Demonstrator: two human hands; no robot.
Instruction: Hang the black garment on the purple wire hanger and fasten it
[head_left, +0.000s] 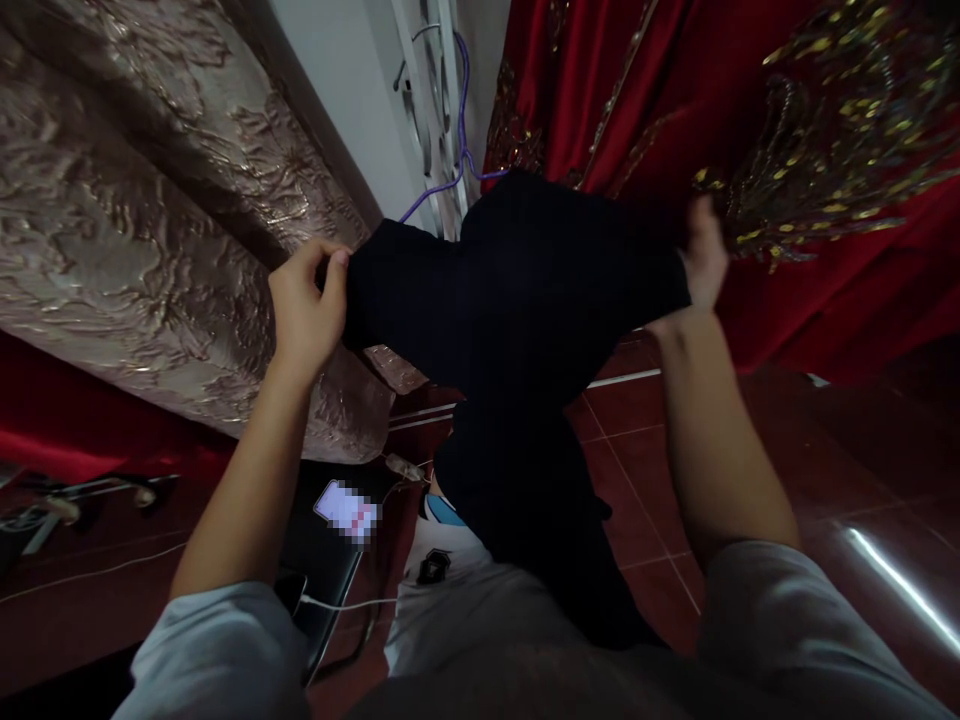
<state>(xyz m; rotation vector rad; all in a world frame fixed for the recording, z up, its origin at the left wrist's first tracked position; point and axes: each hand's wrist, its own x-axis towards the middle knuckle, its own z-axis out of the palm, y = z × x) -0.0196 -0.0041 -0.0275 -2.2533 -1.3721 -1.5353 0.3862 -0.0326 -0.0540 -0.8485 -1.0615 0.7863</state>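
Note:
A black garment (517, 330) hangs stretched between my two hands, its lower part drooping toward my lap. My left hand (307, 310) pinches its left top edge between thumb and fingers. My right hand (705, 260) grips the right top edge, the fingers partly hidden behind the cloth. Behind the garment hangs a red curtain with gold embroidery (810, 150).
A beige brocade curtain (135, 220) hangs at the left beside a white wall. A phone (346, 510) with a lit screen lies on a dark stool, a white cable plugged in below. Dark red floor tiles (810, 470) spread to the right. A purple cord (461, 120) hangs by the window frame.

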